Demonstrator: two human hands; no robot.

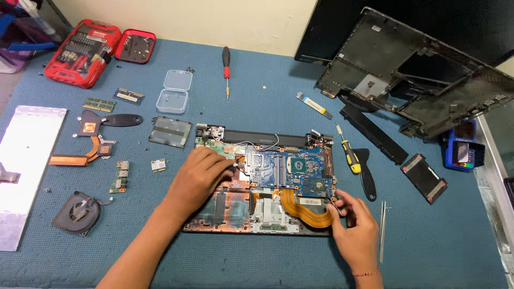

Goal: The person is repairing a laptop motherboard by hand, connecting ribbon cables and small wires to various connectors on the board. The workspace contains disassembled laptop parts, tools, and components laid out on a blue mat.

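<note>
— Where is the opened laptop base point(257, 214)?

— It lies flat in the middle of the blue counter point(267, 262), its blue motherboard point(289, 168) bare.

— And the left hand point(201, 176)?

— It rests on the board's left part, fingers curled down onto it; whether they grip anything, I cannot tell.

— The right hand point(356, 227)?

— At the base's right front corner, fingertips pinched together on a small part by the orange ribbon cable point(305, 206); too small to name.

— What lies around?

— A yellow-handled screwdriver point(349, 155) just right of the base, tweezers point(383, 230) beside the right hand, a fan point(77, 211) and a copper heat pipe point(85, 144) to the left, a red bit case point(83, 51) far left.
</note>
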